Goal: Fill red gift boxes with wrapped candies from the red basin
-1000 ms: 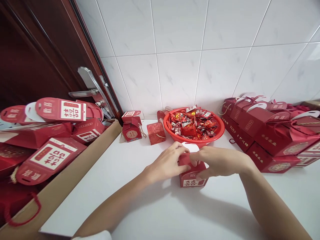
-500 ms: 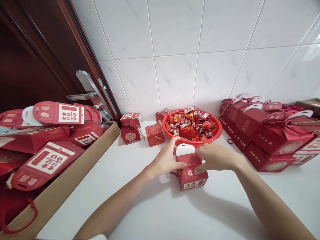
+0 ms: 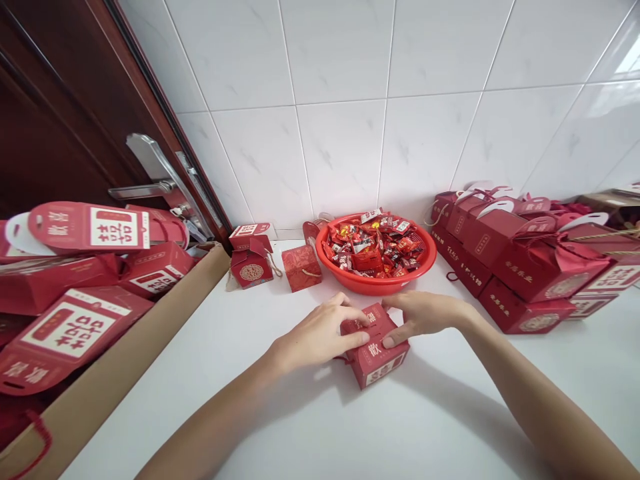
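We've got free counter [image 3: 300, 433] in front of the small red box [image 3: 375, 360], between left forearm [image 3: 225, 407] and right forearm [image 3: 525, 387], plus a bare strip from the left forearm out to the carton wall [image 3: 135, 355]. Past the box it's tight for us: red basket [image 3: 360, 283] just behind, patterned box [image 3: 301, 268] and house-shaped box [image 3: 253, 268] to its left, tile wall [image 3: 345, 153] backing the lot. Right side, we can slip between right hand [image 3: 425, 315] and stacked boxes [image 3: 520, 260], but the right forearm blocks the near side.
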A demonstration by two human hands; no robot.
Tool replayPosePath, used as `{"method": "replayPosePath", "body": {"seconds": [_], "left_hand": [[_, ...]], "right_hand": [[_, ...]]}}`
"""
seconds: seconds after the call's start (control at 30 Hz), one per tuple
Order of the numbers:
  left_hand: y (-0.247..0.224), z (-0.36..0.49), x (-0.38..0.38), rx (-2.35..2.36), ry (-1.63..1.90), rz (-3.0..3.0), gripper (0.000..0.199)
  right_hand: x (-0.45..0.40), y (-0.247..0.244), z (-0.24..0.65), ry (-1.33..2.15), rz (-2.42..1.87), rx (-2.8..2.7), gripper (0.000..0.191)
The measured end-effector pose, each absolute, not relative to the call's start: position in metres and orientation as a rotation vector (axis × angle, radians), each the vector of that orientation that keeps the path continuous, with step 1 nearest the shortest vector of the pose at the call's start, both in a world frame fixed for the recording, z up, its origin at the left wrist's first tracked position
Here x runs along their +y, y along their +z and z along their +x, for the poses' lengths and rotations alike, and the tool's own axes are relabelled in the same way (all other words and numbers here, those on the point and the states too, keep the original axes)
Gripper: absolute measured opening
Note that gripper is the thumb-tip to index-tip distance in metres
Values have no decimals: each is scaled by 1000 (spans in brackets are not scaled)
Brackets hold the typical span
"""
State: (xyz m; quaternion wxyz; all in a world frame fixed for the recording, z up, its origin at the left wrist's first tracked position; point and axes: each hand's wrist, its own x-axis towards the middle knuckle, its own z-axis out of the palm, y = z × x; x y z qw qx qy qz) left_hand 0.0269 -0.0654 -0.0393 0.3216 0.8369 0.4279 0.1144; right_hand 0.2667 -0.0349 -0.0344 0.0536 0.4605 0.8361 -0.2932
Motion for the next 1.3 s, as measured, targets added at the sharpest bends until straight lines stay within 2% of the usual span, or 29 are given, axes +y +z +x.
{"method": "replayPosePath", "body": {"seconds": [0.1, 0.2, 0.33, 0.57, 0.67, 0.9, 1.1, 1.3], "left_hand": [[-38, 24, -70, 1154, 206, 2229, 45], [-37, 23, -72, 1190, 126, 2229, 49], [-38, 24, -68, 1148, 171, 2200, 50], [-43, 30, -67, 1192, 340, 2106, 38], [-42, 33, -69, 1164, 426, 2001, 33], [-18, 32, -76, 721, 782, 1602, 44], [-16, 27, -89, 497, 734, 1591, 77], [-27, 31, -96, 435, 748, 1662, 78]], "right_hand": [[-29, -39, 268, -1043, 1330, 2513, 60], [-27, -41, 267, -1046, 1343, 2527, 59], [-30, -33, 268, -1183, 1443, 2572, 58], [-47, -10, 277, -1771, 1437, 2653, 49], [-56, -3, 274, -1858, 1447, 2652, 49], [-68, 5, 266, -1753, 1541, 2754, 42], [-81, -3, 252, -1313, 1834, 2956, 31], [-90, -8, 236, -998, 1988, 2984, 7]]}}
